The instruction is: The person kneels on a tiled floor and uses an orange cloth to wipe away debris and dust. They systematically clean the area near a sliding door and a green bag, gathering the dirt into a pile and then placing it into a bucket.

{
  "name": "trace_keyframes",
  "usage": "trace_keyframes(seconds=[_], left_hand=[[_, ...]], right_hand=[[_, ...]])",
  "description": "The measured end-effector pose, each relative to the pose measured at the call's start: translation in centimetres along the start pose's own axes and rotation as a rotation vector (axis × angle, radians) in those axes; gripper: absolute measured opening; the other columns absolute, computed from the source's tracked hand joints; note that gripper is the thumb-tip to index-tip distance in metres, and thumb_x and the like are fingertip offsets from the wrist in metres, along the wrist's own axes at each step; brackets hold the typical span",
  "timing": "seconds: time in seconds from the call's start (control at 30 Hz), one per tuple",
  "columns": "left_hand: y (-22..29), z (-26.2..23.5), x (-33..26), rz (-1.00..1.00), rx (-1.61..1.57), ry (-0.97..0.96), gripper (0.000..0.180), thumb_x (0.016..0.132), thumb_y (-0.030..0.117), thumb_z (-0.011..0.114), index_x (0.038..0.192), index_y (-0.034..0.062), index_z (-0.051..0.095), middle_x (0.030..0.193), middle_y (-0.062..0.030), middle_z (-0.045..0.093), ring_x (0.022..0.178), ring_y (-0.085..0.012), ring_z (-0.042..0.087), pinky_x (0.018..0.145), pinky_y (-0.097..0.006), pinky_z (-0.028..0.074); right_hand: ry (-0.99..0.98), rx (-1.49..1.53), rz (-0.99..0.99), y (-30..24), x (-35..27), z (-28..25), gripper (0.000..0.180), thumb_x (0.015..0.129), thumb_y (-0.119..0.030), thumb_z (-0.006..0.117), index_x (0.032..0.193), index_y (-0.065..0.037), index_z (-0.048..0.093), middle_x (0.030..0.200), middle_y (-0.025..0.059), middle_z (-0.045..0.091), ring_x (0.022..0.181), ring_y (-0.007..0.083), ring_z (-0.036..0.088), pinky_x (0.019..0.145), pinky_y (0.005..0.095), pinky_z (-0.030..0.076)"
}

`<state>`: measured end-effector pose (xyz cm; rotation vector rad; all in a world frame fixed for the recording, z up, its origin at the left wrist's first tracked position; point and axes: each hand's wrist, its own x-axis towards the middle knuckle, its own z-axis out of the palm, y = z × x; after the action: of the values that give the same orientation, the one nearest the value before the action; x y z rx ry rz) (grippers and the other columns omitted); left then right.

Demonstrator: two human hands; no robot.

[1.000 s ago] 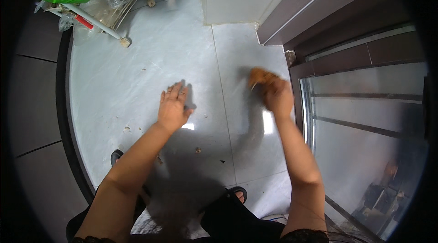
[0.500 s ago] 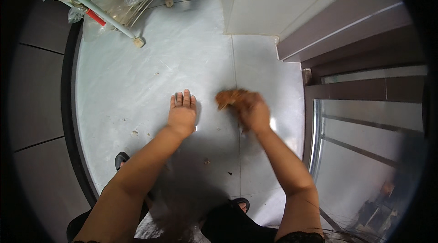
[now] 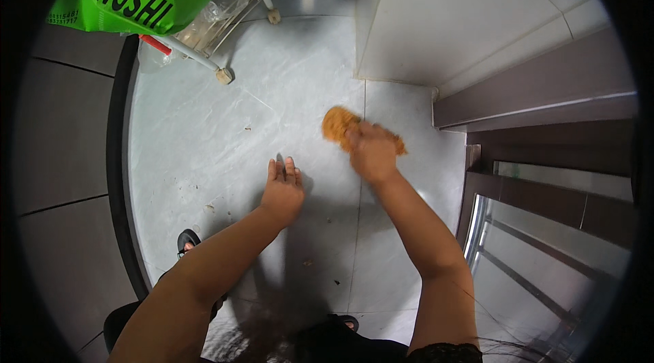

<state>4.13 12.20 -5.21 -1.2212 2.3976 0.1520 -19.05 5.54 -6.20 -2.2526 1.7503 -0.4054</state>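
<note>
Head view: right hand (image 3: 372, 153) grips orange cloth (image 3: 336, 124) near wall corner; left hand (image 3: 283, 189) flat, open floor (image 3: 204, 138) leftward.

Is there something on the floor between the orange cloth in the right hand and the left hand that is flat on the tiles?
Nothing visible. The right hand presses the orange cloth on the floor tiles; the left hand lies flat beside it. Between them is only bare tile; small crumbs lie farther left and nearer the person.
</note>
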Motion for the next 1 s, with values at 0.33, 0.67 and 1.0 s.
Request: trace_keyframes(seconds=[0.33,0.67,1.0], left_hand=[[0.1,-0.4,0.2,0.013,0.085,-0.052,0.058,0.084,0.014,0.056,0.134,-0.0133,0.045,0.142,-0.0411,0.034,0.128,-0.0538,0.043,0.114,-0.063,0.017],[0.3,-0.2,1.1,0.067,0.051,-0.013,0.048,0.090,0.012,0.050,0.130,-0.0133,0.050,0.140,-0.0413,0.038,0.126,-0.0565,0.044,0.111,-0.067,0.019],[0.0,-1.4,0.7,0.045,0.076,-0.208,0.077,0.084,0.030,0.063,0.143,-0.0110,0.035,0.150,-0.0379,0.024,0.137,-0.0506,0.033,0.115,-0.063,0.011]], right_hand=[[1.332,0.192,-0.026,4.0,9.1,-13.3,0.043,0.079,-0.009,0.066,0.121,-0.009,0.059,0.123,0.0208,0.047,0.110,0.0358,0.049,0.096,0.0420,0.040],[0.684,-0.063,0.060,7.6,5.7,0.0,0.033,0.072,-0.006,0.071,0.104,-0.010,0.065,0.113,0.0131,0.056,0.105,0.0318,0.051,0.090,0.0412,0.044],[1.499,-0.182,0.089,3.0,11.0,-21.0,0.045,0.081,-0.001,0.063,0.125,-0.005,0.051,0.132,0.0232,0.035,0.122,0.0393,0.039,0.103,0.0452,0.036]])
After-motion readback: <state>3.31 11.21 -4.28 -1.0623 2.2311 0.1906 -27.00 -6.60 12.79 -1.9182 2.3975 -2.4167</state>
